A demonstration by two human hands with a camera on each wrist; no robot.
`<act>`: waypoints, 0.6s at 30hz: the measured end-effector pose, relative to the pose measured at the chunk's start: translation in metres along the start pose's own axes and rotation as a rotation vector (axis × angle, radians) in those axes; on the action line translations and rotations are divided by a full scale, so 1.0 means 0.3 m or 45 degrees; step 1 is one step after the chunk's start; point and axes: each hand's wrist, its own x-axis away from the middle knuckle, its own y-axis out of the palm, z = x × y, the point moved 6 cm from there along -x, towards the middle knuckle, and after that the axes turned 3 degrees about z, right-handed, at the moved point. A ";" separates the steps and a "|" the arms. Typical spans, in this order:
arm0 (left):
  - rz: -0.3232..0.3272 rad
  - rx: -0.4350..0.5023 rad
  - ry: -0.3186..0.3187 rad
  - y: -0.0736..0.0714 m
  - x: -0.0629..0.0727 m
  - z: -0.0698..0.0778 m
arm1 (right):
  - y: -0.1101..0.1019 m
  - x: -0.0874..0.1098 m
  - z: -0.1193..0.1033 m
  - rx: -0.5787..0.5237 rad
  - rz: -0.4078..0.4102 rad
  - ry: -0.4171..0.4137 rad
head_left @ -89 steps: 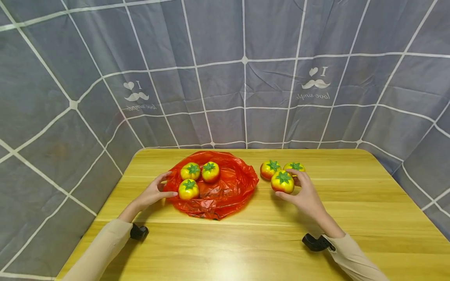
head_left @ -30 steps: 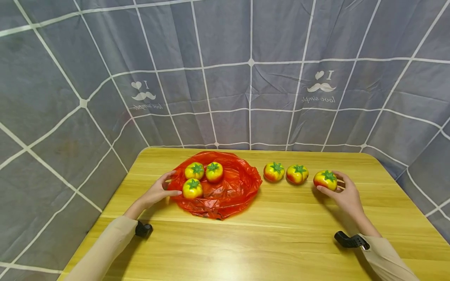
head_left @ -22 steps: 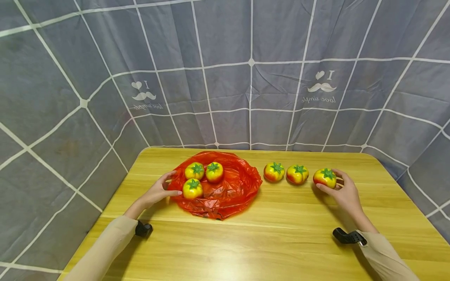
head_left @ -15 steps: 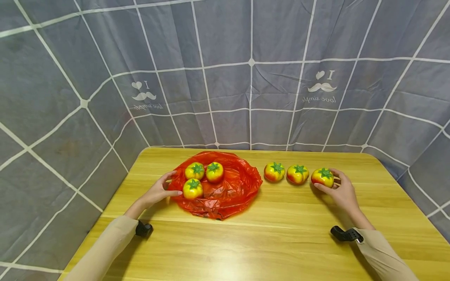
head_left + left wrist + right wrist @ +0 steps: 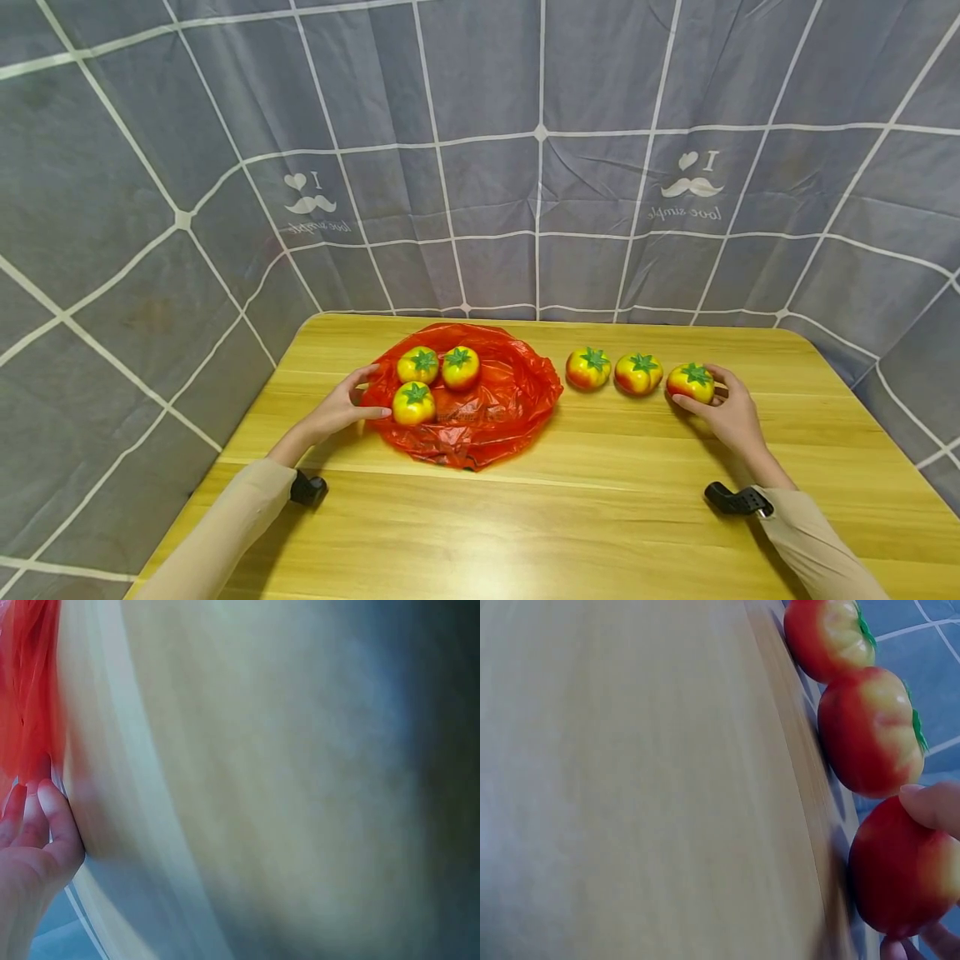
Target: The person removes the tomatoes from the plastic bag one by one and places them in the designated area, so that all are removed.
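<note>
My left hand is at the left side of a red plastic bag, its thumb and fingers around the crumpled rim. The left wrist view shows the fingers against the red film. Inside the spread bag, three yellow-red tomatoes with green star-shaped tops sit on its left part; the front tomato is close to the thumb tip. At the right, my right hand holds a tomato between thumb and fingers. It is the right end of a row with a middle tomato and a left tomato.
The wooden table carries the bag and the tomato row near its back edge. A grey curtain with white grid lines stands behind and beside it. Black straps with devices sit on both wrists.
The right hand has carried its tomato from in front of the other two out to the right, then slightly back left beside them. The other two now stand apart in a row. The left hand stays at the bag.
</note>
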 end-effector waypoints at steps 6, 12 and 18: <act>0.006 -0.017 -0.002 0.002 -0.004 -0.011 | 0.002 -0.005 -0.001 -0.002 -0.014 0.002; 0.017 -0.004 -0.011 -0.001 -0.005 -0.016 | 0.004 -0.009 0.003 0.007 -0.029 -0.003; 0.018 -0.017 -0.016 -0.002 -0.005 -0.016 | 0.004 -0.007 0.005 0.009 -0.025 -0.015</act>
